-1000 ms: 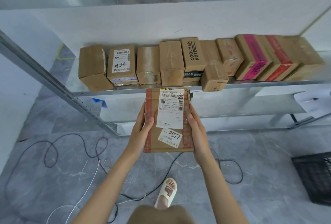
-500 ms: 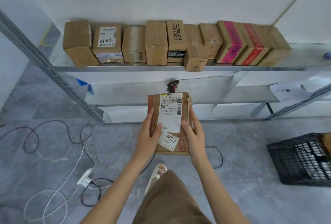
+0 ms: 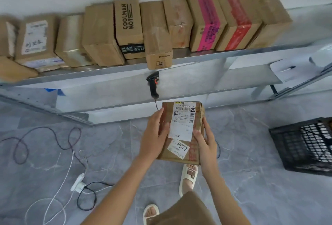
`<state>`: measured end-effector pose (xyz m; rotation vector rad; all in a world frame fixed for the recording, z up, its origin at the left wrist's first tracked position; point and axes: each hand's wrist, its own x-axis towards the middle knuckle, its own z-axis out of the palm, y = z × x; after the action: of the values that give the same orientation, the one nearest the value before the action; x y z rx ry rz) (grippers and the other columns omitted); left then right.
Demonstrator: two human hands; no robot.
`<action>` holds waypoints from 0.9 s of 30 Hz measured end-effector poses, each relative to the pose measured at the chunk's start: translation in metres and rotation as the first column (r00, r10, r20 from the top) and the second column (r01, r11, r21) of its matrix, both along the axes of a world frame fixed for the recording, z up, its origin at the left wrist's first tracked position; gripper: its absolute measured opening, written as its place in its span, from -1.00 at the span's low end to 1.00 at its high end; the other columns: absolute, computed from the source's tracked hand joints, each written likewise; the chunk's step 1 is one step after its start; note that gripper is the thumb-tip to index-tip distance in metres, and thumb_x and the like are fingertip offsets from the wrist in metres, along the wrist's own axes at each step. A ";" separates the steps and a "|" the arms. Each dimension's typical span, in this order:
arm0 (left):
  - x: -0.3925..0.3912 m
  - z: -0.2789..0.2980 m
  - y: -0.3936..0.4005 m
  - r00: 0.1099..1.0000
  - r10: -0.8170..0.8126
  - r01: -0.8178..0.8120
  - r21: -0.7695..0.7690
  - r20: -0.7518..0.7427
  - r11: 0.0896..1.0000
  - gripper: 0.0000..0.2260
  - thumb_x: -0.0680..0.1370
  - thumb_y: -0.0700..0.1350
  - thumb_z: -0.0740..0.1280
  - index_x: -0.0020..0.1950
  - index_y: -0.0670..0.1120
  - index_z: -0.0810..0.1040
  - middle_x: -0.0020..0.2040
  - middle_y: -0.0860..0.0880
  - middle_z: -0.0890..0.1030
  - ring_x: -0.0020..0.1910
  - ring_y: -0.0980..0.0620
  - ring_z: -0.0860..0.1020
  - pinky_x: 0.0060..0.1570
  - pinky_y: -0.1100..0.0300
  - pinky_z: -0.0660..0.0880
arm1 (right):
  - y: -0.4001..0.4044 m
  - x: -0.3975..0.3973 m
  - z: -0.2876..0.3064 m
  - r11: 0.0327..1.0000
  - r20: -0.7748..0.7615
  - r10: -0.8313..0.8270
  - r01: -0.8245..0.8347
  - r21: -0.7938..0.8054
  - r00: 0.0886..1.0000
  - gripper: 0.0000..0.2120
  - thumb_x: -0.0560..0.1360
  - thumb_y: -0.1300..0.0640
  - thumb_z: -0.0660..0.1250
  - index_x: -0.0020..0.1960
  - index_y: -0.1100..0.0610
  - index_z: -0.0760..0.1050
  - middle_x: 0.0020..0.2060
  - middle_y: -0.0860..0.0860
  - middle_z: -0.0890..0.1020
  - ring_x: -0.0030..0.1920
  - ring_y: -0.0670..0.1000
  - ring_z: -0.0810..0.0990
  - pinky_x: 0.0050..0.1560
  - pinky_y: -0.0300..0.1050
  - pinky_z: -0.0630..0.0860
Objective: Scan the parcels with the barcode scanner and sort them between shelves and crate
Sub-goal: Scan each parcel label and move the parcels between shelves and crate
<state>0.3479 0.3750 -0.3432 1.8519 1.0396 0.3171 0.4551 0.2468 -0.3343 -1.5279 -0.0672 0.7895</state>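
Note:
I hold a flat brown parcel (image 3: 181, 145) with a white shipping label and a small sticker marked 8077, label side up, above the floor. My left hand (image 3: 154, 135) grips its left edge with the thumb on top. My right hand (image 3: 204, 138) grips its right edge, thumb on the label. The black barcode scanner (image 3: 153, 84) lies on the lower shelf (image 3: 233, 79) just beyond the parcel, its cable running down behind it. A black plastic crate (image 3: 294, 145) stands on the floor at the right.
Several cardboard parcels (image 3: 131, 27) stand in a row on the upper metal shelf (image 3: 197, 55). White papers with a pen (image 3: 287, 68) lie at the right of the lower shelf. Cables and a white plug (image 3: 77, 185) lie on the grey floor at left.
My view has tipped down and shifted; the scanner on the lower shelf has come into sight. The parcel stays in both hands, now lower against the shelves.

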 end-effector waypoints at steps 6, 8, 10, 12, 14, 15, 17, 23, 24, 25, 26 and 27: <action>0.083 -0.105 0.081 0.975 0.145 -0.157 -0.058 -0.171 0.986 -0.48 0.70 -0.01 0.18 0.63 -0.01 0.11 0.58 -0.09 0.21 0.51 -0.09 0.30 0.47 -0.08 0.31 | 0.020 0.075 -0.080 0.998 -0.070 0.009 -0.013 -0.059 0.998 -0.50 0.34 -0.20 0.42 0.24 -0.50 0.44 0.26 0.04 0.60 0.22 0.07 0.63 0.20 0.13 0.60; 0.101 -0.144 0.116 0.949 0.160 -0.186 -0.073 -0.270 0.980 -0.44 0.70 -0.06 0.21 0.64 -0.04 0.06 0.58 -0.17 0.20 0.55 -0.14 0.22 0.46 0.00 0.23 | 0.032 0.086 -0.114 0.999 -0.105 -0.007 0.002 -0.050 0.994 -0.45 0.30 -0.26 0.42 0.26 -0.50 0.43 0.29 0.04 0.59 0.25 0.09 0.61 0.24 0.18 0.57; 0.116 -0.183 0.151 0.916 0.172 -0.219 -0.091 -0.363 0.971 -0.39 0.68 -0.06 0.23 0.65 -0.04 0.00 0.57 -0.24 0.20 0.53 -0.20 0.25 0.41 -0.01 0.27 | 0.045 0.093 -0.150 0.999 -0.149 -0.033 0.031 -0.017 0.988 -0.43 0.30 -0.23 0.44 0.30 -0.44 0.45 0.28 0.04 0.60 0.25 0.10 0.62 0.25 0.20 0.55; 0.129 -0.223 0.184 0.889 0.162 -0.205 -0.055 -0.428 0.977 -0.35 0.67 -0.04 0.26 0.66 -0.01 -0.03 0.54 -0.30 0.20 0.48 -0.30 0.30 0.40 -0.09 0.34 | 0.059 0.094 -0.184 0.999 -0.185 -0.048 0.051 0.011 0.982 -0.42 0.30 -0.18 0.46 0.31 -0.39 0.47 0.27 0.03 0.62 0.24 0.11 0.62 0.24 0.21 0.54; 0.139 -0.262 0.215 0.852 0.149 -0.156 0.027 -0.503 0.987 -0.31 0.66 0.01 0.28 0.66 0.03 -0.06 0.57 -0.30 0.12 0.48 -0.34 0.28 0.42 -0.19 0.32 | 0.073 0.094 -0.216 0.997 -0.211 -0.056 0.065 0.034 0.976 -0.43 0.29 -0.16 0.48 0.29 -0.39 0.49 0.26 0.04 0.63 0.23 0.13 0.63 0.20 0.19 0.58; 0.144 -0.280 0.229 0.835 0.147 -0.136 0.060 -0.530 0.989 -0.30 0.65 0.03 0.28 0.66 0.06 -0.08 0.58 -0.30 0.09 0.48 -0.35 0.28 0.41 -0.23 0.31 | 0.080 0.093 -0.233 0.997 -0.221 -0.060 0.069 0.031 0.973 -0.44 0.31 -0.14 0.52 0.27 -0.40 0.49 0.26 0.05 0.63 0.22 0.14 0.64 0.16 0.19 0.61; 0.154 -0.310 0.254 0.829 0.151 -0.103 0.118 -0.538 0.988 -0.27 0.64 0.06 0.29 0.65 0.12 -0.13 0.56 -0.31 0.13 0.43 -0.37 0.33 0.37 -0.28 0.34 | 0.093 0.091 -0.263 0.997 -0.252 -0.066 0.075 0.026 0.965 -0.47 0.37 -0.06 0.57 0.26 -0.39 0.50 0.24 0.05 0.64 0.17 0.14 0.66 0.09 0.20 0.64; 0.170 -0.351 0.283 0.851 0.271 -0.155 0.277 -0.451 0.948 -0.16 0.60 -0.04 0.38 0.65 0.06 -0.17 0.27 -0.29 0.50 0.29 -0.32 0.43 0.24 -0.16 0.40 | 0.115 0.079 -0.314 0.996 -0.280 -0.078 0.088 0.024 0.957 -0.40 0.26 -0.18 0.48 0.29 -0.39 0.49 0.30 0.06 0.59 0.21 0.15 0.64 0.09 0.22 0.63; 0.172 -0.351 0.287 0.876 0.287 -0.196 0.256 -0.388 0.946 -0.16 0.58 -0.08 0.39 0.65 0.07 -0.13 0.26 -0.26 0.51 0.28 -0.29 0.46 0.24 -0.12 0.42 | 0.114 0.078 -0.315 0.995 -0.282 -0.084 0.094 0.021 0.956 -0.41 0.28 -0.15 0.49 0.30 -0.37 0.49 0.29 0.08 0.59 0.20 0.15 0.65 0.06 0.21 0.64; 0.174 -0.349 0.290 0.904 0.299 -0.242 0.210 -0.305 0.947 -0.16 0.56 -0.14 0.41 0.65 0.09 -0.08 0.25 -0.22 0.50 0.25 -0.24 0.50 0.23 -0.03 0.45 | 0.113 0.077 -0.315 0.995 -0.287 -0.093 0.102 0.017 0.954 -0.43 0.31 -0.11 0.50 0.29 -0.35 0.50 0.29 0.10 0.59 0.18 0.15 0.66 0.03 0.19 0.66; 0.176 -0.346 0.290 0.925 0.310 -0.279 0.159 -0.221 0.947 -0.16 0.53 -0.20 0.43 0.65 0.10 -0.01 0.25 -0.19 0.49 0.20 -0.17 0.53 0.19 0.10 0.46 | 0.111 0.075 -0.312 0.994 -0.290 -0.100 0.108 0.010 0.952 -0.46 0.35 -0.05 0.50 0.29 -0.35 0.51 0.28 0.09 0.60 0.17 0.14 0.66 0.00 0.15 0.67; 0.177 -0.341 0.288 0.938 0.314 -0.296 0.133 -0.145 0.946 -0.17 0.50 -0.25 0.43 0.63 0.08 0.06 0.24 -0.16 0.45 0.13 -0.08 0.54 0.13 0.26 0.45 | 0.109 0.075 -0.307 0.994 -0.292 -0.106 0.111 0.002 0.951 -0.46 0.37 -0.01 0.52 0.29 -0.35 0.51 0.26 0.09 0.61 0.16 0.13 0.67 -0.02 0.12 0.68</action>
<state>0.5247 0.6628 -0.6841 1.8348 1.4560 0.4168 0.5299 0.3554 -0.6418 -1.3711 0.2265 0.9146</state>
